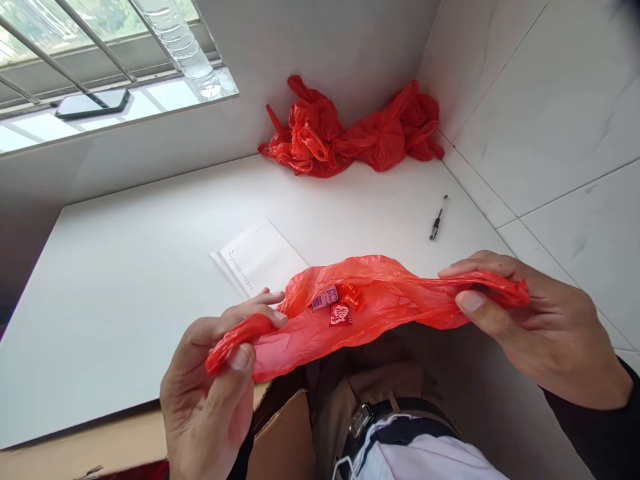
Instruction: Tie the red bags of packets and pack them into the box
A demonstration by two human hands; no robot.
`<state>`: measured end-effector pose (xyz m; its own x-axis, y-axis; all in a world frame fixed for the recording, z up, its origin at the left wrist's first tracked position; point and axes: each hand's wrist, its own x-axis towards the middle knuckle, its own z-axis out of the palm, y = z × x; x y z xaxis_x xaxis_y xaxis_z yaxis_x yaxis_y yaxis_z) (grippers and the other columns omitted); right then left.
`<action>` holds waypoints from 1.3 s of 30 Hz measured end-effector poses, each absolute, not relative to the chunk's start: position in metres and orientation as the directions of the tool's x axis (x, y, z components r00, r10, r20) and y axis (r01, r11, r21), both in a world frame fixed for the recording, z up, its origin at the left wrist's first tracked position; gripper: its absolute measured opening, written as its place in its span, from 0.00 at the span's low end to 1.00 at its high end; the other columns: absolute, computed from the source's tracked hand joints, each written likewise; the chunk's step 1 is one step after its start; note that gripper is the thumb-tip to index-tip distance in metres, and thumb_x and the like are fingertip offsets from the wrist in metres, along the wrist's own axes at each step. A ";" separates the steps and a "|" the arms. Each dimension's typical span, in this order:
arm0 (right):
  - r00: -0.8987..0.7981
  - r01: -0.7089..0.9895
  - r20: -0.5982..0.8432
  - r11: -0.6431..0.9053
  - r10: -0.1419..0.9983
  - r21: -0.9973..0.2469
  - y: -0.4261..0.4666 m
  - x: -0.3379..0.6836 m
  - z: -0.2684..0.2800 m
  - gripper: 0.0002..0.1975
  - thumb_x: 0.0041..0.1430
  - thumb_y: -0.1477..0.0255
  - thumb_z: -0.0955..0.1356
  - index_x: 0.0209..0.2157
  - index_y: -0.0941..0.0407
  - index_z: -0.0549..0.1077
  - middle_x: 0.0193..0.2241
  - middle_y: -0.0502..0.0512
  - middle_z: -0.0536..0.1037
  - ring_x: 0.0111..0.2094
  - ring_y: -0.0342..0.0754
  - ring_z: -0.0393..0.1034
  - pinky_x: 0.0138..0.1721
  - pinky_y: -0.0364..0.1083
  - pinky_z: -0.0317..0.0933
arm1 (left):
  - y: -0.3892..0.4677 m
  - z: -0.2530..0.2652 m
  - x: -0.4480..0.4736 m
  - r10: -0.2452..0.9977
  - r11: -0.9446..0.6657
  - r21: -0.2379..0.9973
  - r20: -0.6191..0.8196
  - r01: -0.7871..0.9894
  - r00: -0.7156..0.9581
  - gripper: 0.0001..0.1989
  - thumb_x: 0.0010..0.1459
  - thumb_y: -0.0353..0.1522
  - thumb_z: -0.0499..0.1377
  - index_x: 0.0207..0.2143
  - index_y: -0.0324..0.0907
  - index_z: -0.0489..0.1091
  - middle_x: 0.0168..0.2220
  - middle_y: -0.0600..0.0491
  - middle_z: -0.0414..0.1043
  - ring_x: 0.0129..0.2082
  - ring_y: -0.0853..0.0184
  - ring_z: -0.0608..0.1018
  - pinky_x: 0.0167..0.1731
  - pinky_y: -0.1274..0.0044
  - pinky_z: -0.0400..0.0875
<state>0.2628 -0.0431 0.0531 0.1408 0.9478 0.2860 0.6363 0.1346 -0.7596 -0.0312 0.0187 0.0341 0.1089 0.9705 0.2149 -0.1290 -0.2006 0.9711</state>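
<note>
while the left hand (203, 390) and right hand (545, 333) pinch opposite ends of a thin red plastic bag (387, 313) between fingers (487, 265), small printed red-and-purple packets (341, 313) lie inside.

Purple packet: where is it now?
In the head view, the purple packet sits inside the red bag between the left hand and right hand, nearer the left, just left of a red packet.

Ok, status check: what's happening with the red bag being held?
Left hand and right hand: each gripping one end. Red bag: mouth spread open, small packets inside. Nothing seen blocking its mouth.
</note>
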 end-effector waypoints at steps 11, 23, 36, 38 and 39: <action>-0.212 0.490 0.437 0.482 0.874 -0.726 0.011 0.227 0.086 0.08 0.64 0.75 0.70 0.44 0.52 0.78 0.32 0.48 0.75 0.30 0.41 0.67 0.35 0.42 0.64 | 0.070 0.039 0.041 0.961 -0.116 0.975 0.159 -0.190 0.228 0.09 0.67 0.40 0.54 0.38 0.45 0.69 0.26 0.57 0.67 0.22 0.74 0.69 0.25 0.80 0.68; -0.336 0.288 0.323 0.423 0.885 -0.859 0.031 0.198 0.102 0.09 0.55 0.78 0.72 0.38 0.54 0.74 0.34 0.48 0.77 0.34 0.43 0.73 0.37 0.41 0.68 | 0.052 0.064 0.036 0.842 -0.174 0.960 0.028 0.221 0.539 0.13 0.58 0.31 0.57 0.46 0.47 0.64 0.42 0.53 0.65 0.34 0.68 0.70 0.37 0.73 0.69; -0.207 0.358 0.261 0.321 0.943 -0.877 0.042 0.211 0.069 0.08 0.67 0.70 0.66 0.34 0.55 0.73 0.32 0.51 0.73 0.36 0.46 0.69 0.43 0.48 0.64 | 0.077 0.041 0.006 0.725 0.236 0.970 -0.217 0.060 0.654 0.20 0.68 0.46 0.46 0.42 0.44 0.70 0.22 0.54 0.69 0.23 0.67 0.72 0.29 0.73 0.67; -0.270 0.355 0.283 0.368 0.920 -0.859 0.036 0.209 0.068 0.07 0.66 0.69 0.67 0.32 0.55 0.74 0.35 0.51 0.73 0.40 0.47 0.69 0.47 0.49 0.64 | 0.078 0.037 0.003 0.752 0.266 0.962 -0.165 -0.065 0.638 0.19 0.67 0.47 0.49 0.43 0.44 0.71 0.28 0.52 0.72 0.27 0.66 0.75 0.31 0.73 0.69; -0.304 0.349 0.299 0.398 0.904 -0.848 0.034 0.208 0.066 0.08 0.66 0.69 0.67 0.32 0.54 0.74 0.37 0.53 0.73 0.43 0.48 0.69 0.50 0.50 0.63 | 0.078 0.036 0.002 0.768 0.255 0.964 -0.150 -0.081 0.623 0.17 0.66 0.45 0.52 0.41 0.43 0.71 0.30 0.51 0.73 0.30 0.66 0.76 0.32 0.74 0.70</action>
